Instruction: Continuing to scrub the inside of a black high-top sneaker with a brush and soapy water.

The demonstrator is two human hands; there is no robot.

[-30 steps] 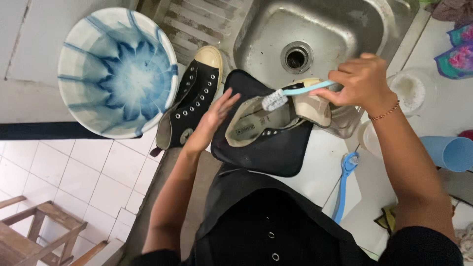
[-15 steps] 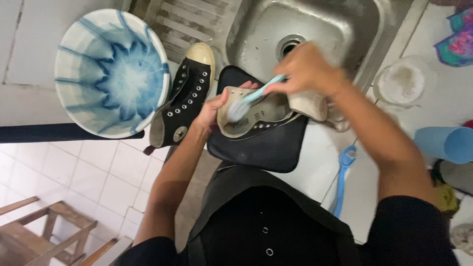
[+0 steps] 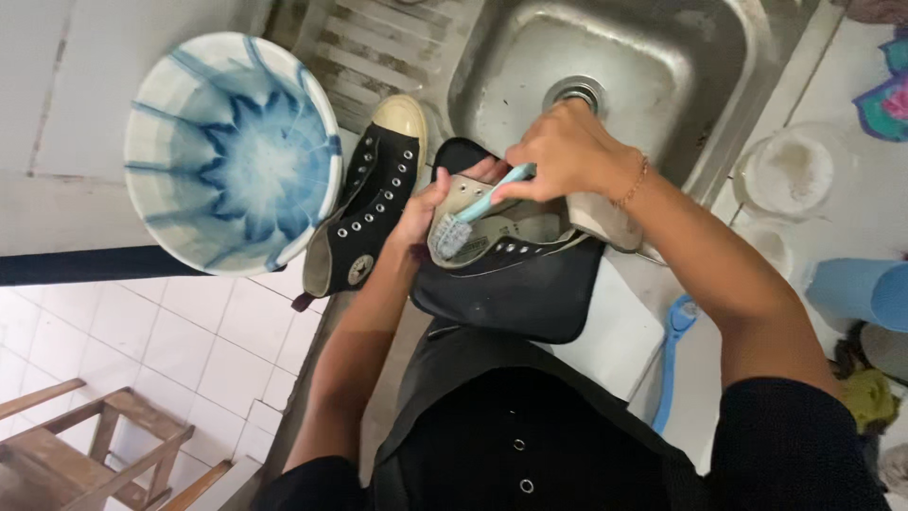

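**Sneaker scrubbed with a toothbrush at the sink's edge**

Sneaker (image 3: 515,248), a black high-top with metal eyelets and a pale lining, lies on its side across the near rim of the steel sink (image 3: 605,66). Only the head view is available. The right hand (image 3: 567,151) is closed around the pale blue handle of a toothbrush (image 3: 473,213), whose white bristles press into the shoe's open collar. The left hand (image 3: 430,203) grips the collar edge with curled fingers, holding the shoe steady.

The sink is a single square basin of dull, scuffed stainless steel with one round drain and a ribbed draining board on its left. It is set in a white worktop, and below the sink's near edge the floor is of square white tiles.

Two sneakers are in sight: the second sneaker (image 3: 364,213), also black with a cream rubber toe cap, rests on the draining board just left of the sink, touching nothing in either hand. One round plastic basin (image 3: 232,147), white streaked with blue, sits further left of the sink. One blue-handled brush (image 3: 670,364) lies on the worktop near the sink's right corner. One light blue cup (image 3: 861,293) lies right of the sink, well apart from the hands. A wooden stool (image 3: 104,445) stands on the floor, far below and left of the sink.
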